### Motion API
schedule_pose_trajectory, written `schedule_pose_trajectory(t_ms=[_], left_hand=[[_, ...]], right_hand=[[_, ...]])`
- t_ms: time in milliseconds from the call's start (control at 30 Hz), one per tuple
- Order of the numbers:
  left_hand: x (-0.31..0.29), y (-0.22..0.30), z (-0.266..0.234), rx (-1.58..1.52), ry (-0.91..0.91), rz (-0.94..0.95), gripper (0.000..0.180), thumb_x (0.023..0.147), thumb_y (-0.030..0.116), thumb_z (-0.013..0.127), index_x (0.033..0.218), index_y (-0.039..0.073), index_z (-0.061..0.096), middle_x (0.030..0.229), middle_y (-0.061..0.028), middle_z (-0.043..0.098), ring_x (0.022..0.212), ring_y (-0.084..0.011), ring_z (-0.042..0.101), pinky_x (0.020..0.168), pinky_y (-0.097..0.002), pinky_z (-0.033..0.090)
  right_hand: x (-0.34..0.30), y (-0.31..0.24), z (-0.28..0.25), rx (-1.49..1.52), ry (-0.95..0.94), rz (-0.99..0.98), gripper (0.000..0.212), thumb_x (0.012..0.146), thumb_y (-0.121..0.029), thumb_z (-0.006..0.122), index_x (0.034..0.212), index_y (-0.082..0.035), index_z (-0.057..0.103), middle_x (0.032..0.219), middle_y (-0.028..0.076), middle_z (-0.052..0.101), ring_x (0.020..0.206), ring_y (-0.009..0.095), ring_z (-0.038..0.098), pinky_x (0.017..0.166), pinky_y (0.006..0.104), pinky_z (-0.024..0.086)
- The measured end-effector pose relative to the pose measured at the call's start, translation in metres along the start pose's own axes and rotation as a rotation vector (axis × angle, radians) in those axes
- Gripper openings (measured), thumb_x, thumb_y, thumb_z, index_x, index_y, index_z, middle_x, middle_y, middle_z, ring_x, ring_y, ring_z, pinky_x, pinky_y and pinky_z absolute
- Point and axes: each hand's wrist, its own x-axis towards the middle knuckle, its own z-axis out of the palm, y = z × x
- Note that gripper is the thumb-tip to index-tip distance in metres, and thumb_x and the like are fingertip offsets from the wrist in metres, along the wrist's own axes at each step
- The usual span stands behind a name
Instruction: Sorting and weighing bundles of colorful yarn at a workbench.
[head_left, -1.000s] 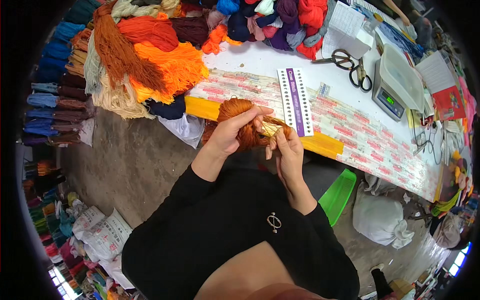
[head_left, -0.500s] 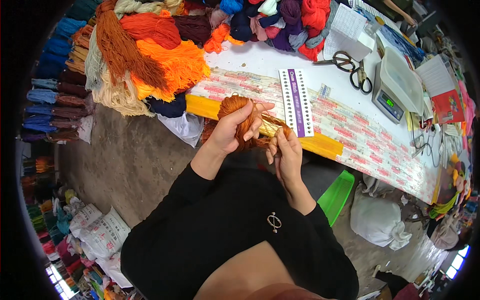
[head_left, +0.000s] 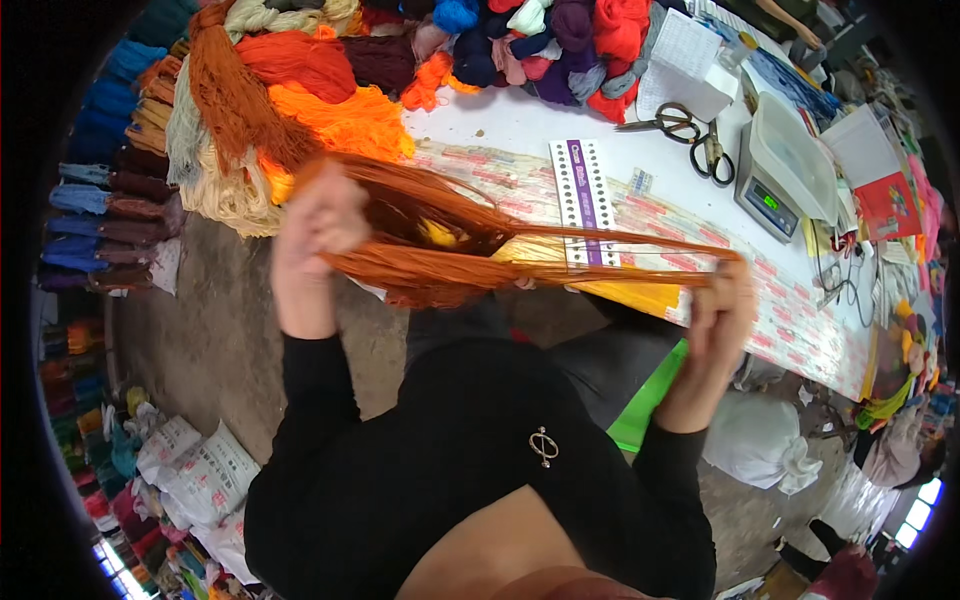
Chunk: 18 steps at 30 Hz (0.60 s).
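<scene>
A skein of rust-orange thread (head_left: 430, 270) is stretched sideways between my two hands, above the front edge of the table. My left hand (head_left: 325, 220), blurred by motion, is closed round the skein's thick left end. At the far right, my right hand (head_left: 722, 300) grips a thin bundle of strands pulled out taut from it. The loop stands spread in the middle, with the yellow table edge showing through. Beneath the strands lies a white and purple card (head_left: 578, 190) with rows of holes down its sides.
Heaped skeins (head_left: 330, 120) in orange, red and other colours cover the table's back left. Black-handled scissors (head_left: 712, 160) and a digital scale with a tray (head_left: 790, 160) stand at the right. A green plastic piece (head_left: 645, 405) and a white sack (head_left: 760, 440) are below the table.
My hands have moved far apart, left hand leftward and right hand rightward. The skein, bunched up before, is now drawn out into a long open loop.
</scene>
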Motion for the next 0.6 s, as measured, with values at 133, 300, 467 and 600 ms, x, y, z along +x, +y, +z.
schedule_pose_trajectory(t_ms=[133, 300, 467, 600], left_hand=[[-0.054, 0.078, -0.019, 0.046, 0.077, 0.319, 0.022, 0.096, 0.014, 0.036, 0.079, 0.008, 0.049, 0.052, 0.0051, 0.037, 0.032, -0.0041, 0.028, 0.035, -0.0191, 0.024], [-0.112, 0.149, -0.108, 0.259, 0.533, 0.545, 0.015, 0.093, 0.01, 0.043, 0.103, 0.008, 0.054, 0.06, 0.0077, 0.041, 0.046, -0.0026, 0.039, 0.042, -0.0174, 0.034], [-0.202, 0.213, -0.243, 0.566, 1.043, 0.777, 0.031, 0.093, 0.014, 0.039, 0.119, 0.002, 0.05, 0.123, -0.0143, 0.049, 0.117, -0.0187, 0.046, 0.096, -0.0283, 0.043], [-0.17, 0.14, -0.206, -0.07, 0.055, 0.593, 0.027, 0.092, 0.017, 0.04, 0.103, -0.004, 0.053, 0.065, -0.0008, 0.05, 0.048, -0.0085, 0.047, 0.051, -0.019, 0.04]], right_hand=[[0.034, -0.089, -0.062, 0.119, 0.103, -0.093, 0.018, 0.096, -0.018, 0.039, 0.086, -0.005, 0.047, 0.052, -0.006, 0.029, 0.035, 0.004, 0.018, 0.037, 0.018, 0.02], [0.065, -0.184, -0.175, 0.108, 0.157, -0.14, 0.022, 0.097, -0.023, 0.037, 0.089, -0.006, 0.048, 0.054, -0.005, 0.035, 0.036, 0.006, 0.025, 0.042, 0.02, 0.026], [0.071, -0.272, -0.285, -0.025, 0.45, -0.325, 0.021, 0.096, -0.022, 0.038, 0.085, -0.006, 0.047, 0.055, -0.003, 0.034, 0.044, 0.011, 0.031, 0.046, 0.0235, 0.031], [0.045, -0.277, -0.233, -0.799, 0.554, -0.147, 0.013, 0.089, -0.017, 0.052, 0.081, -0.007, 0.053, 0.059, -0.006, 0.041, 0.044, 0.005, 0.034, 0.042, 0.0177, 0.026]])
